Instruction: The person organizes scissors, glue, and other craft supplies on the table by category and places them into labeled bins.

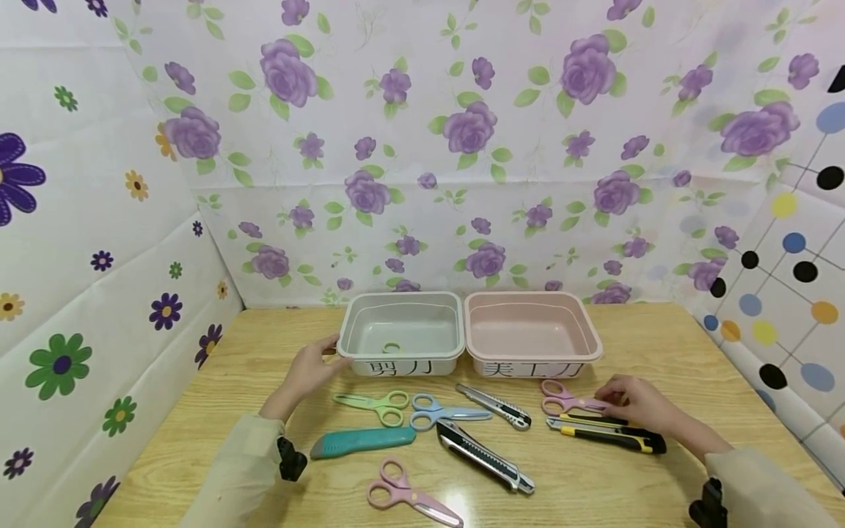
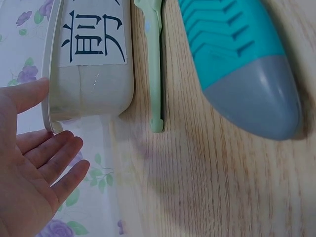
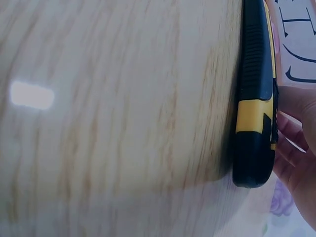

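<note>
My left hand (image 1: 315, 367) touches the left end of the grey-white bin (image 1: 403, 368), thumb and fingertips at its rim; in the left wrist view the fingers (image 2: 54, 155) are fairly straight. At the right, my right hand (image 1: 635, 402) pinches the blade end of pink-handled scissors (image 1: 561, 398), which lie just behind a yellow-and-black utility knife (image 1: 607, 433). That knife (image 3: 254, 113) covers part of the hand in the right wrist view. Inside the grey-white bin a green scissor handle (image 1: 392, 347) shows; the rest is hidden by the front wall.
A pink bin (image 1: 533, 295) adjoins the grey-white one. On the table lie green scissors (image 1: 379, 402), blue scissors (image 1: 449, 413), a teal cutter (image 1: 363, 441), a silver knife (image 1: 495, 405), a black-and-silver knife (image 1: 482, 456) and other pink scissors (image 1: 412, 496). Patterned cloth walls surround the table.
</note>
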Motion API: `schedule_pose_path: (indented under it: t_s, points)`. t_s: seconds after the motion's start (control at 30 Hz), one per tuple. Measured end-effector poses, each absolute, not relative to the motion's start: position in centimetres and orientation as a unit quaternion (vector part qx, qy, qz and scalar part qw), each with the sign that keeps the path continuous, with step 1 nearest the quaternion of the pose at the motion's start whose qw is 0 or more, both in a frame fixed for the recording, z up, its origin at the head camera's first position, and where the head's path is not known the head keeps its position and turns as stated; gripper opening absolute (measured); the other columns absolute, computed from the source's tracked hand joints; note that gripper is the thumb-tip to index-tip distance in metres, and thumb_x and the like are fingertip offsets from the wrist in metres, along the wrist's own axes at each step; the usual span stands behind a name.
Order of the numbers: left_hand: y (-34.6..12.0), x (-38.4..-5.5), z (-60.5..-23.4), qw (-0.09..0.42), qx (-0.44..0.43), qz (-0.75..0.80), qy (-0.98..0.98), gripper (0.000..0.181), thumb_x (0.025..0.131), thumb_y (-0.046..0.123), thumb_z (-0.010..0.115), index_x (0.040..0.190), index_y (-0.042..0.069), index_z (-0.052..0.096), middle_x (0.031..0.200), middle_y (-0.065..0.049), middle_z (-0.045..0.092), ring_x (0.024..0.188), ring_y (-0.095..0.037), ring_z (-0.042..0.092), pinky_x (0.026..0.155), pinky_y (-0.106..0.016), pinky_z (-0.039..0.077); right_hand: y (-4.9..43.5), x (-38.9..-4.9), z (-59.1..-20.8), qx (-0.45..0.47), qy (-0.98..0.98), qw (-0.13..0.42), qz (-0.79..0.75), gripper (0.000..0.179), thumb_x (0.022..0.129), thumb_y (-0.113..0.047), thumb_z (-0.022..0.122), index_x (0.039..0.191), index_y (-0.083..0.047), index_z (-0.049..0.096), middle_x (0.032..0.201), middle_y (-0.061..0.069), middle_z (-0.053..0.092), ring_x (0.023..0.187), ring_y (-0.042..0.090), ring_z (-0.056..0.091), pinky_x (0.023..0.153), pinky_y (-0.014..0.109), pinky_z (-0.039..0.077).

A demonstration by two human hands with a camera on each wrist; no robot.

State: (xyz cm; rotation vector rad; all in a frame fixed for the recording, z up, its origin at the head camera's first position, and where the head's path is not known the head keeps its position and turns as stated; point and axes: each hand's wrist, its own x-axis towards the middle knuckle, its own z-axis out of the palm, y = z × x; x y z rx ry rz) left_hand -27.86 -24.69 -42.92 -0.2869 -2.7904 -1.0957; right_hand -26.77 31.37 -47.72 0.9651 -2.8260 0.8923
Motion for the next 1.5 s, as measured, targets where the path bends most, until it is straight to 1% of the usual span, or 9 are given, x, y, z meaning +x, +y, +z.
schedule_pose_path:
  t_s: [0.17,0.33,0.57,0.9,1.0,1.13,1.23,1.37,1.5]
  points:
    - [-24.7,-28.0,-42.8,0.065,-0.098,-0.364,-0.924,0.059,0.084,0.026,0.065,0.132,-0.002,0.044,0.115,-0.021,0.058,0.106,-0.038,0.054,0.084,-0.053,0.045,31.5,-26.9,-47.8,0.33,-0.899,0.014,0.287,0.01,0.077,-0.005,0.07,0.086,-0.002,0.069,0.078,-0.001,0.059,0.065,0.0,0.051,0.052,0.021,0.045]
    - [-24.7,-28.0,-42.8,0.068,-0.099,-0.368,-0.922,0.059,0.084,0.024,0.066,0.132,-0.001,0.044,0.115,-0.02,0.059,0.105,-0.037,0.055,0.084,-0.053,0.045,31.4,-26.8,-47.8,0.338,-0.896,0.018,0.288,0.01,0.08,-0.005,0.067,0.088,-0.001,0.069,0.078,0.0,0.058,0.064,0.0,0.05,0.051,0.021,0.044]
    - [-24.6,-27.7,-42.8,0.063,-0.092,-0.363,-0.925,0.06,0.083,0.025,0.066,0.131,-0.003,0.044,0.115,-0.021,0.059,0.106,-0.038,0.055,0.085,-0.052,0.045,31.3,-26.5,-48.2,0.335,-0.899,0.029,0.279,0.01,0.08,-0.005,0.067,0.09,-0.003,0.069,0.081,-0.002,0.058,0.07,0.0,0.052,0.055,0.021,0.045]
    - [-24.4,-27.6,-42.6,0.059,-0.094,-0.366,-0.924,0.059,0.084,0.023,0.066,0.131,-0.004,0.044,0.116,-0.022,0.058,0.106,-0.039,0.054,0.085,-0.053,0.045,31.4,-26.1,-47.5,0.308,-0.919,0.019,0.246,0.012,0.081,-0.006,0.066,0.093,-0.005,0.069,0.085,-0.004,0.058,0.073,0.002,0.052,0.058,0.023,0.045]
    - [-24.4,-27.6,-42.6,0.061,-0.094,-0.37,-0.922,0.058,0.084,0.022,0.065,0.131,-0.005,0.043,0.115,-0.023,0.058,0.106,-0.039,0.054,0.086,-0.054,0.044,31.3,-26.1,-47.3,0.317,-0.918,0.044,0.233,0.012,0.08,-0.006,0.067,0.091,-0.006,0.069,0.084,-0.005,0.058,0.071,0.001,0.052,0.056,0.022,0.045]
    - [-24.5,-27.6,-42.6,0.064,-0.095,-0.369,-0.922,0.058,0.084,0.022,0.065,0.131,-0.004,0.044,0.116,-0.022,0.058,0.106,-0.039,0.054,0.086,-0.054,0.044,31.1,-26.0,-47.2,0.34,-0.909,0.092,0.222,0.013,0.077,-0.004,0.07,0.089,-0.009,0.069,0.082,-0.007,0.057,0.071,0.001,0.052,0.055,0.022,0.045]
    - [-24.5,-27.5,-42.7,0.062,-0.094,-0.366,-0.924,0.058,0.084,0.022,0.065,0.132,-0.004,0.043,0.116,-0.022,0.058,0.106,-0.039,0.054,0.086,-0.053,0.044,30.9,-25.9,-47.1,0.352,-0.902,0.107,0.224,0.015,0.075,-0.003,0.07,0.089,-0.01,0.069,0.082,-0.008,0.057,0.071,0.001,0.053,0.056,0.022,0.046]
    - [-24.5,-27.5,-42.7,0.061,-0.095,-0.366,-0.924,0.059,0.085,0.023,0.065,0.132,-0.004,0.043,0.116,-0.022,0.057,0.106,-0.039,0.054,0.085,-0.054,0.044,30.6,-25.9,-46.8,0.354,-0.902,0.105,0.225,0.016,0.075,-0.003,0.07,0.089,-0.011,0.069,0.082,-0.009,0.056,0.071,0.0,0.053,0.057,0.023,0.047]
    - [-24.6,-27.5,-42.7,0.061,-0.097,-0.367,-0.923,0.059,0.085,0.023,0.065,0.132,-0.005,0.043,0.116,-0.023,0.057,0.106,-0.039,0.054,0.085,-0.054,0.044,30.2,-25.8,-46.5,0.347,-0.907,0.094,0.219,0.017,0.076,-0.005,0.07,0.09,-0.014,0.069,0.082,-0.012,0.055,0.07,-0.003,0.05,0.056,0.021,0.044]
